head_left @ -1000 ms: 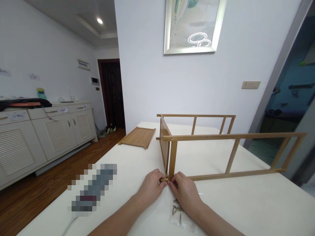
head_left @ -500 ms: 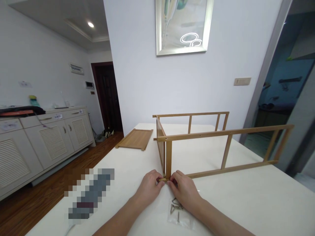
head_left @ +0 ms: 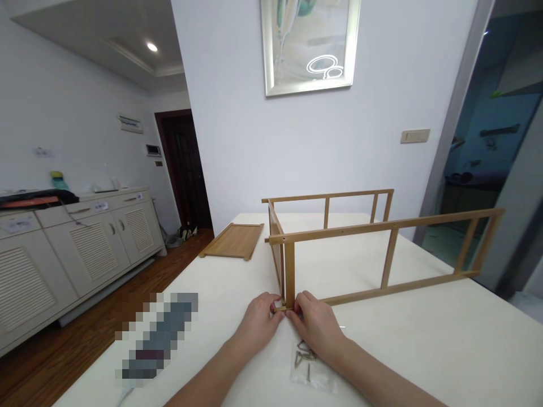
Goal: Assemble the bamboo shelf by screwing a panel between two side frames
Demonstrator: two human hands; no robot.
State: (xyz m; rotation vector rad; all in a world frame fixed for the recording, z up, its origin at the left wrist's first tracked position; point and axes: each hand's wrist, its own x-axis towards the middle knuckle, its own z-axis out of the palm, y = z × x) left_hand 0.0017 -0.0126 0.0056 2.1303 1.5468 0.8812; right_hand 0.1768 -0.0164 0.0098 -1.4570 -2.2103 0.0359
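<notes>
A wooden shelf frame lies on its side on the white table, with a wooden panel upright between its two ladder-like sides. At its near bottom corner my left hand pinches the end of the lower rail, thumb and fingers closed around it. Just to the right, my right hand has its fingers closed at the same corner, by the foot of the upright slat. Any small part between the right fingertips is hidden. Close below the right hand is a clear plastic bag with several screws.
A second wooden panel lies flat on the white table, farther left. A pixelated object with a cable rests near the table's left edge. Beyond that edge stands a white cabinet.
The view has turned slightly to the right, so the frame and table appear shifted left. Both hands remain at the same corner, with hardly any finger movement.
</notes>
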